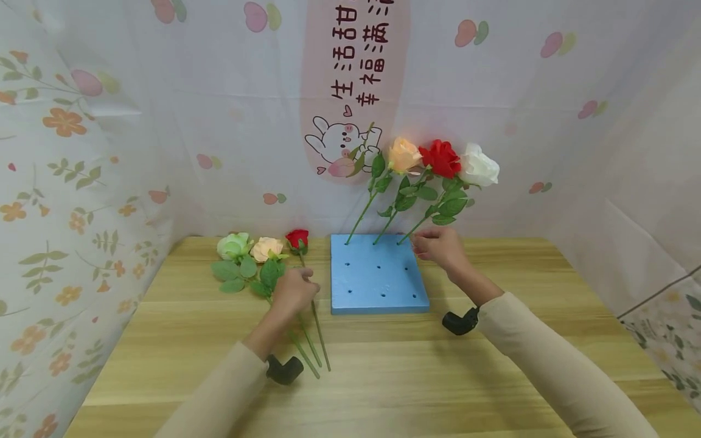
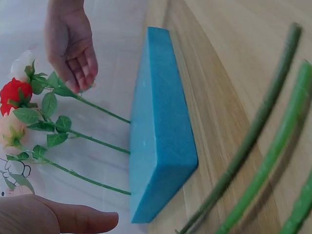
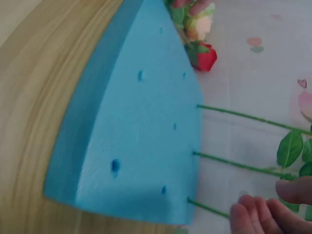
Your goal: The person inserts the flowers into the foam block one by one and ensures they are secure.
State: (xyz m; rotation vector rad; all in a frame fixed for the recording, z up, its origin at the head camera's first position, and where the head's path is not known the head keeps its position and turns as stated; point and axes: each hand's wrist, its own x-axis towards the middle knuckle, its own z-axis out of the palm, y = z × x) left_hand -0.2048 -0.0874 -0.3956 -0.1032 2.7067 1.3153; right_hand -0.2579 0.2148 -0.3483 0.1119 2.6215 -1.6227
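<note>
A light-blue block [image 1: 378,280] with rows of small holes stands on the table. A peach rose [image 1: 404,155], a red rose [image 1: 440,158] and a white rose [image 1: 479,165] lean up from its back row of holes. My right hand [image 1: 442,246] is beside the white rose's stem, fingers loosely bent; the left wrist view shows its palm bare. Left of the block lie a pale green rose [image 1: 233,246], a second peach rose [image 1: 267,249] and a smaller red rose [image 1: 298,239]. Over their stems hovers my left hand [image 1: 292,292], its thumb [image 2: 87,219] straight; its other fingers are partly hidden.
The wooden table [image 1: 378,389] reaches back to a printed cloth [image 1: 235,121] hanging behind the block. Black wrist devices [image 1: 285,370] sit below both hands. The loose stems point toward the table's front edge.
</note>
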